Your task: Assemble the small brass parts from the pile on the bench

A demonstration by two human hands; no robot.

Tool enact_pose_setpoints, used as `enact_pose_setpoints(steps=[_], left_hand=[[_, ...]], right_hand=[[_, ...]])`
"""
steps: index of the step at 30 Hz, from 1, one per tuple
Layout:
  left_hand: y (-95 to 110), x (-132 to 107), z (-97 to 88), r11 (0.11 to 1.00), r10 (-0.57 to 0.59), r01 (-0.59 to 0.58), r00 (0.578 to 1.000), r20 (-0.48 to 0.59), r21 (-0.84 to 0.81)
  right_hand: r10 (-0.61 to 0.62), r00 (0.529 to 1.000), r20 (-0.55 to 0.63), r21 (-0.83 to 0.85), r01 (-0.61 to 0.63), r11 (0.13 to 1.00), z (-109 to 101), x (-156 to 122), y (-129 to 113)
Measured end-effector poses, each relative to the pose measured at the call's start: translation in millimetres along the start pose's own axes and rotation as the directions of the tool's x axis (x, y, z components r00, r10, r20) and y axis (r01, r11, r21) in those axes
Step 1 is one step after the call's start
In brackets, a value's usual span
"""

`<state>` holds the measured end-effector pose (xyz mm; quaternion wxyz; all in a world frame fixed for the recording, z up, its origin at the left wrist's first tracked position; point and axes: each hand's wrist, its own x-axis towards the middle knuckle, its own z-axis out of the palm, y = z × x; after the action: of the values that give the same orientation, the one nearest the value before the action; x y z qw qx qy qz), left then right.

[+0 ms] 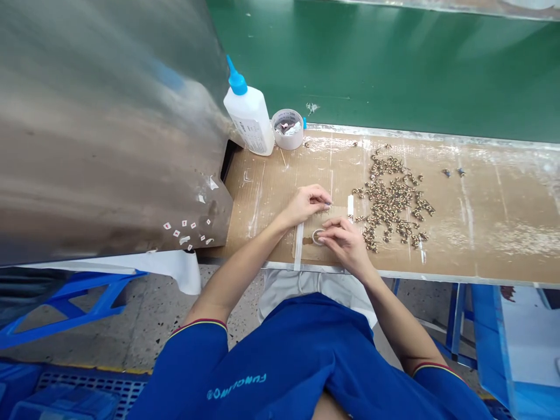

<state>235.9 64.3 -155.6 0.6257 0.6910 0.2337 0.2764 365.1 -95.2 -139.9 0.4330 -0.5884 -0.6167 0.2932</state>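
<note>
My left hand point(308, 205) is over the cardboard-covered bench, its thumb and fingers pinched together. A tiny dark bit shows at those fingertips, too small to name. Lower and to the right is my right hand point(346, 240), also closed in a pinch, with its fingertips at a small white ring point(315, 237). Whatever the right fingers hold is hidden. Just right of the hands spreads a loose pile of small brass-coloured metal parts point(389, 201). A short white strip point(350, 205) lies between the pile and my hands.
A white bottle with a blue nozzle point(250, 119) stands at the back left, beside a tape roll point(287, 129) with scraps inside. A large metal panel point(109, 128) bounds the left side and bears small stickers. Behind the bench runs a green surface point(394, 70).
</note>
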Motion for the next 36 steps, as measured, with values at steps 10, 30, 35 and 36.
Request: enact_pose_setpoints(steps=[10, 30, 35, 36], left_hand=[[-0.8, 0.9, -0.7, 0.991, -0.131, 0.130, 0.990, -0.055, -0.036], [12.7, 1.2, 7.9, 0.983, -0.179, 0.178, 0.984, -0.014, -0.040], [9.8, 2.5, 7.9, 0.992, -0.130, 0.130, 0.991, -0.021, 0.002], [9.0, 2.9, 8.1, 0.992, -0.124, 0.124, 0.992, -0.018, -0.002]], right_hand=[[-0.151, 0.987, 0.060, -0.236, 0.161, 0.958, -15.8, 12.9, -2.3], [0.092, 0.897, -0.431, 0.183, -0.013, 0.983, -36.7, 63.4, 21.5], [0.111, 0.901, -0.420, 0.153, -0.050, 0.987, -30.1, 59.2, 24.9], [0.117, 0.905, -0.410, 0.146, -0.061, 0.987, -30.0, 58.9, 25.1]])
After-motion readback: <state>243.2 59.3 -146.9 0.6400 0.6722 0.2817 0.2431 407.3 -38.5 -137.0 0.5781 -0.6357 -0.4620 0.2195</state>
